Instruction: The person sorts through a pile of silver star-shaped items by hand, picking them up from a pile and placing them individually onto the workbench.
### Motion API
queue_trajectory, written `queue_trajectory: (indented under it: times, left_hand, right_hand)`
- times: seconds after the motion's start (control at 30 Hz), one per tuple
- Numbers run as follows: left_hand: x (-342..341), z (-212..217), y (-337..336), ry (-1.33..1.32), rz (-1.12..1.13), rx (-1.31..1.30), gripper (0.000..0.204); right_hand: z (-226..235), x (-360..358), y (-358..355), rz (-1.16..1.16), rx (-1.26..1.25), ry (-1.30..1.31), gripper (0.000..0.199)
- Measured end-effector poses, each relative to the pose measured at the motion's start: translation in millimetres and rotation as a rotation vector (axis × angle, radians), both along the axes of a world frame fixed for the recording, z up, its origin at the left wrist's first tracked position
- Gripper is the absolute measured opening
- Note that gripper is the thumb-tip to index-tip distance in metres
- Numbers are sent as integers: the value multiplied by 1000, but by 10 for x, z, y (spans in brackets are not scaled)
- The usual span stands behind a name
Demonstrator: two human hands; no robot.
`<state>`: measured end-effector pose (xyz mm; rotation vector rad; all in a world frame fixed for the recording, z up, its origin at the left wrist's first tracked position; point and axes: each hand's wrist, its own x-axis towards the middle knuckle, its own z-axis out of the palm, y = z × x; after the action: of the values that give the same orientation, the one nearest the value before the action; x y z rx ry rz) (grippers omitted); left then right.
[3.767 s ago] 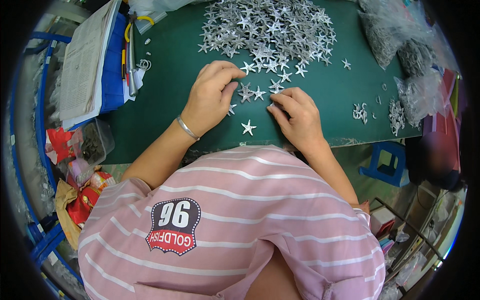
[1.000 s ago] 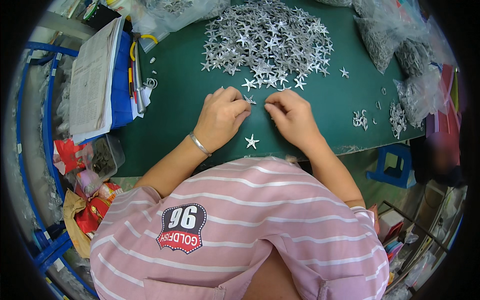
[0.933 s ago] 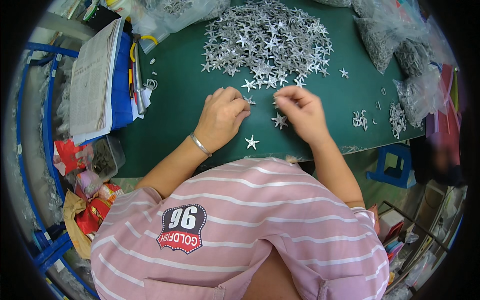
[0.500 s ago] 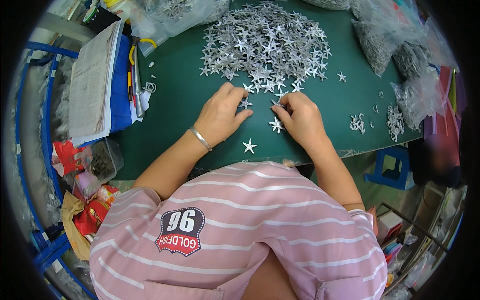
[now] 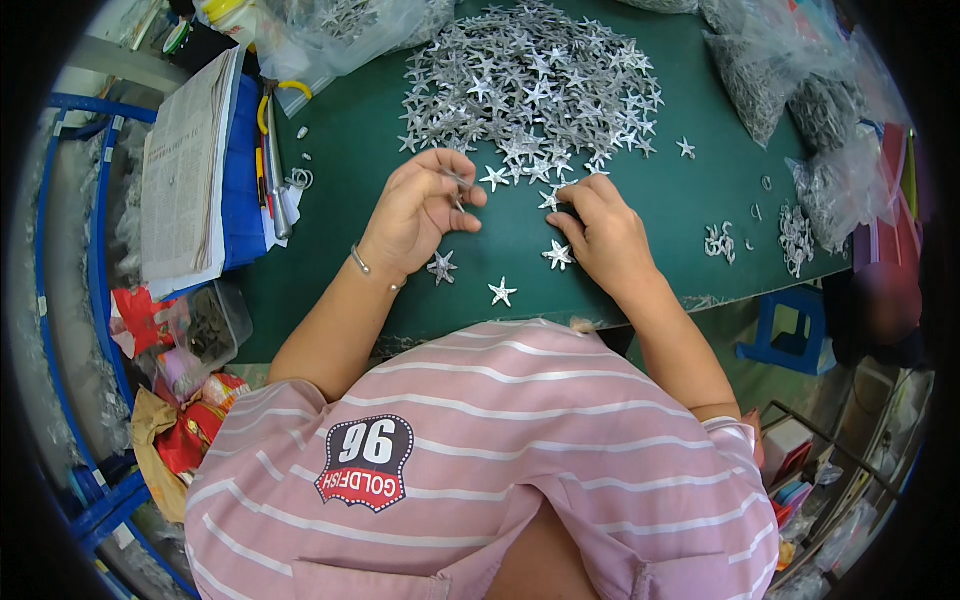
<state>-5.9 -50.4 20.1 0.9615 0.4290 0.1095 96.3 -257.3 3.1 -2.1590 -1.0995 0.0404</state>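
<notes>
Matte green surface under a heap of silvery metal stars.
Below the heap's left, the left hand has just lifted and turned, fingers curled on one thin silvery piece, now off the surface. Below the heap's middle, the right hand's fingertips sit close together beside a loose silvery star; whether gripping, I cannot tell.

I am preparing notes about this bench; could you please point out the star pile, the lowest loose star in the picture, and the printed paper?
Star pile (image 5: pixel 535 95): head view, middle of the heap.
Lowest loose star (image 5: pixel 502 292): head view, its centre.
Printed paper (image 5: pixel 186 165): head view, middle of its upper face.
</notes>
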Motion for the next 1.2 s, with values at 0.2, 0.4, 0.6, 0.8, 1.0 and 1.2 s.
queue_trajectory:
  times: [0.2,0.4,0.6,0.8,1.0,1.2]
  left_hand:
    - [244,-91,-43,-109,-156,1453,12]
    - [274,-210,-106,-161,-160,1633,9]
    - [220,-90,14,-67,-163,355,4]
    - [174,-96,114,-127,-135,-278,13]
    - [399,-204,-90,-125,-230,1522,26]
    - [287,-166,-129,-134,-263,1540,29]
  right_hand:
    - [-23,261,-155,-8,491,1090,12]
    - [157,304,-113,-179,506,1183,17]
    - [-78,199,70,-134,-1,83,19]
    - [-14,266,-13,-142,86,550,12]
    - [44,207,249,63,24,10,21]
    - [-74,276,229,106,-45,-158,11]
